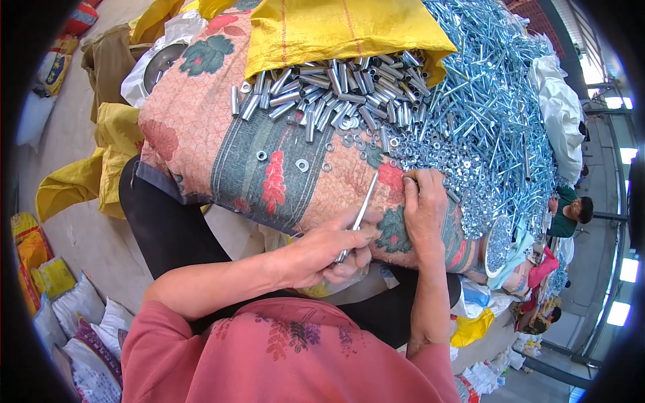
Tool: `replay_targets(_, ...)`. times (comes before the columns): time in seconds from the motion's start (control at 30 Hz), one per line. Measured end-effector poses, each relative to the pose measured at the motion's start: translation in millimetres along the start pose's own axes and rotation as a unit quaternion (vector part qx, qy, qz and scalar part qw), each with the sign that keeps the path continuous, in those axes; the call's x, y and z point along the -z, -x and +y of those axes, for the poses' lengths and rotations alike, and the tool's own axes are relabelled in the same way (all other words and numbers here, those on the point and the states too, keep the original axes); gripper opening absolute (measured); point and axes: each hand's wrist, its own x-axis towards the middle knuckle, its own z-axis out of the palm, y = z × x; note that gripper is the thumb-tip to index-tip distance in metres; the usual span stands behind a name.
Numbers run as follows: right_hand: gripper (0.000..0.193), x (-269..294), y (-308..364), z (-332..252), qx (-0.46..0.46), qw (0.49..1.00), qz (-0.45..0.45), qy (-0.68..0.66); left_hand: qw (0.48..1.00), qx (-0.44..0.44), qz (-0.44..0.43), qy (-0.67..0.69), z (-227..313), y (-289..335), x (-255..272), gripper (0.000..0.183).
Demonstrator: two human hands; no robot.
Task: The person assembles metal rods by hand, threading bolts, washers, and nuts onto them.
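Note:
My left hand (pixel 339 248) is closed round a long thin silver bolt (pixel 366 199). The bolt slants up and away from the fist, and a shiny metal piece shows at its lower end between the fingers. Beside it, my right hand (pixel 426 201) rests at the near edge of a heap of small nuts (pixel 463 161), fingers bent down and pressed together; what they pinch, if anything, is hidden. Short metal tubes (pixel 329 87) lie heaped beyond, partly under a yellow woven sack (pixel 342 30). A few loose washers (pixel 302 165) lie on the flowered cloth (pixel 191 114).
A large pile of long bolts (pixel 497 87) covers the right side, with a white sack (pixel 559 107) along its edge. A round container of small parts (pixel 498 245) stands at the near right. Filled bags (pixel 77 302) lie on the floor at left. Another person (pixel 571 211) is at far right.

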Motion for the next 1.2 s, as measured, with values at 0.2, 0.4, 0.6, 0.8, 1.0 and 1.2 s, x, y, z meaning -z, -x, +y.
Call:
replay_targets(0.2,0.012,-11,-19,-24,0.043,0.998,0.013,-0.053,0.988,-0.108,0.094,-0.058,21,4,-2,0.034)
replay_targets(0.4,0.021,-23,-28,-31,0.109,0.991,-0.024,-0.073,0.956,-0.216,0.149,-0.133,30,3,10,0.030)
replay_targets(0.6,0.018,-22,-39,-38,0.073,0.991,-0.027,-0.110,0.952,-0.222,0.165,-0.131,27,0,14,0.028)
replay_targets(0.8,0.012,-17,-38,-26,0.105,0.990,-0.058,-0.070,0.959,-0.202,0.149,-0.133,33,3,14,0.029)
replay_targets(1.0,0.014,-9,-35,-27,0.042,0.986,-0.078,-0.143,0.958,-0.206,0.154,-0.123,30,2,16,0.029)
replay_targets(1.2,0.027,-22,-41,-25,0.080,0.992,-0.087,-0.042,0.961,-0.197,0.145,-0.127,32,-2,15,0.029)
